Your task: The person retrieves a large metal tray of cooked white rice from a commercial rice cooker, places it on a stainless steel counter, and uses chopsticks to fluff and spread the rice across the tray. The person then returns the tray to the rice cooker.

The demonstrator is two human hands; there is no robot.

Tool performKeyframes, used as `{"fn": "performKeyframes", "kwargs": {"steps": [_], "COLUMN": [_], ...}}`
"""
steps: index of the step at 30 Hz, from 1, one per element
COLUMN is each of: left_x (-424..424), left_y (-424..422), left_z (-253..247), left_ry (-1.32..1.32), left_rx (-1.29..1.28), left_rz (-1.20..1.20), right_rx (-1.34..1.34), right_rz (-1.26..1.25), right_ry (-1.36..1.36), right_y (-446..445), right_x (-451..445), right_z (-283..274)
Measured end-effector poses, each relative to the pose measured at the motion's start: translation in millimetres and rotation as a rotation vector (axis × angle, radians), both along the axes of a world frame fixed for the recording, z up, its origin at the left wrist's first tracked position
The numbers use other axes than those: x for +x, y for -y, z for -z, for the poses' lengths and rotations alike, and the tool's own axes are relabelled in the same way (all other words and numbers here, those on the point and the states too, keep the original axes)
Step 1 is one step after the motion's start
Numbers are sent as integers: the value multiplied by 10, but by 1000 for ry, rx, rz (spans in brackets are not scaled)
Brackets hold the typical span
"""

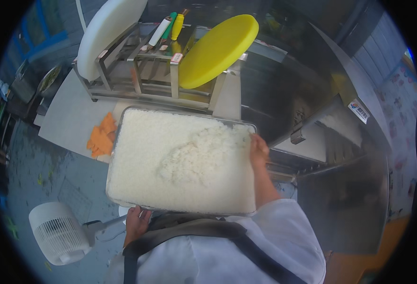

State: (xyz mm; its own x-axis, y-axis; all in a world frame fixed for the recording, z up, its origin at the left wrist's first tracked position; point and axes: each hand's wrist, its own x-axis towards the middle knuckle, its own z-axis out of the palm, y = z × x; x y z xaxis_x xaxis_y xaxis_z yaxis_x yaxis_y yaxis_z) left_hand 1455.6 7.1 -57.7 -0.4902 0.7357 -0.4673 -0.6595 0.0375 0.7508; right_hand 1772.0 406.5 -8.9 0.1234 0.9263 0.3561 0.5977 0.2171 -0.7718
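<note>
A large rectangular metal tray (pixel 110 170) full of cooked white rice (pixel 148 149) is held in front of my chest. The rice is loosened in the middle and towards the far right corner, and smooth elsewhere. My left hand (pixel 137 224) grips the near edge of the tray towards its left end, fingers at the rim. On the right side, near the far corner, my right hand (pixel 260 151) holds the rim. Past the tray's left side an orange cloth (pixel 103 135) lies crumpled on the light worktop (pixel 70 106).
A metal rack (pixel 150 97) behind the tray holds a white round board (pixel 104 39), a yellow round board (pixel 219 51) and several coloured-handled knives (pixel 160 32). A white fan (pixel 60 232) stands at lower left. An open steel cabinet (pixel 306 142) with a tray of white contents is at right.
</note>
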Motion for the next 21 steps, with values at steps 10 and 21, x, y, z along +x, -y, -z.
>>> {"fn": "performKeyframes", "kwargs": {"steps": [10,21], "left_x": [13,-50], "left_y": [103,-58], "left_z": [-83,-243], "left_ry": [175,161], "left_rx": [-211,-101], "left_rz": [-152,-276], "right_rx": [20,-50], "right_rz": [-352,-391], "right_ry": [-173,-244], "right_y": [466,357], "right_x": [-92,-634], "right_z": [-692,-455]}}
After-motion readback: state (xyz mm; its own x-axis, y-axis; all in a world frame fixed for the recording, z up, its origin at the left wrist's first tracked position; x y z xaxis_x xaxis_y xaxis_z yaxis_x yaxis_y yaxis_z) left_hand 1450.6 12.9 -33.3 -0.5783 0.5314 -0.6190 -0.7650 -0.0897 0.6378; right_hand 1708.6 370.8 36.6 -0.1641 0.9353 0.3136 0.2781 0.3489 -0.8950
